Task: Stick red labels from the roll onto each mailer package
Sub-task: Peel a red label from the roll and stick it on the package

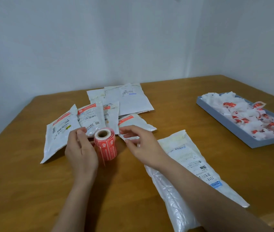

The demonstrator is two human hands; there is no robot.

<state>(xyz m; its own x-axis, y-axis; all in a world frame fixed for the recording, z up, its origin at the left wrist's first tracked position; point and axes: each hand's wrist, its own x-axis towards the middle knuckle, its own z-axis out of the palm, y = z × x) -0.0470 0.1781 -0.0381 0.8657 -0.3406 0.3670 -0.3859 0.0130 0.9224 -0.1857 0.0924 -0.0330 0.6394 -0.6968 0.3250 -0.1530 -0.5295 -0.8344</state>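
Over the table [32, 190] my left hand [81, 153] gripped the label roll [106, 144], its core end facing me. Just right of it my right hand [141, 143] hovered, fingers loosely curled, holding nothing. Labelled mailers [76, 124] lay fanned behind the roll; one unlabelled mailer [191, 164] lay under my right forearm. Well right sat a tray [230, 129] of peeled backing scraps [243, 114].
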